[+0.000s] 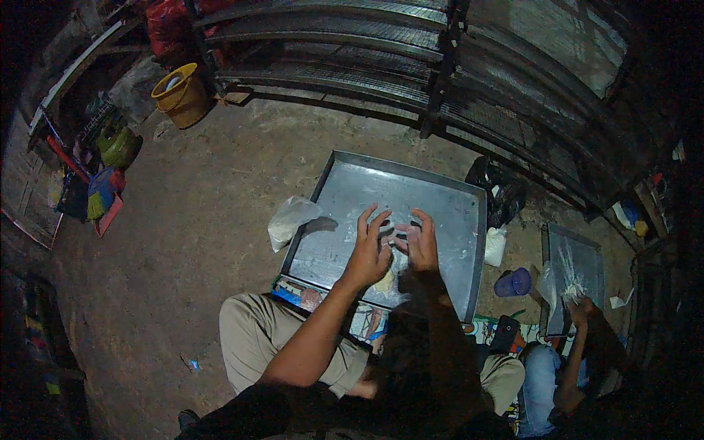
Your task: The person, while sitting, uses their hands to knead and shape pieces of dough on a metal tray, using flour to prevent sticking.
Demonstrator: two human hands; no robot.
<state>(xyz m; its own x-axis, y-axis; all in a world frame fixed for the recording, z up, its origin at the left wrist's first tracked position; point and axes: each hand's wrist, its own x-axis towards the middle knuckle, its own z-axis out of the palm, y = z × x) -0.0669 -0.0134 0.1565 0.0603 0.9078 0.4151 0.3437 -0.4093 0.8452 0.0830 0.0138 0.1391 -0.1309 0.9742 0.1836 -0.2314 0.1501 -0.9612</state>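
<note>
A large square metal tray (pixel 352 183) lies in front of me, its bottom smudged with white powder. Over its middle, my left hand (pixel 370 249) and my right hand (pixel 418 246) are close together, fingers curved and spread apart. Neither plainly grips anything; pale smears show on the fingertips. Beside my left wrist is a pale yellowish lump (pixel 384 281), like dough, on powdery metal. My forearms hide part of the tray's near side.
Plastic bags of white contents lean by the tray's left (pixel 284 224) and right (pixel 495 248) sides. A purple cup (pixel 513 282) lies nearby. At right, a co-worker's hand (pixel 579 308) is over a smaller tray (pixel 583 257). Racks (pixel 330 70) and a yellow bucket (pixel 181 99) stand behind.
</note>
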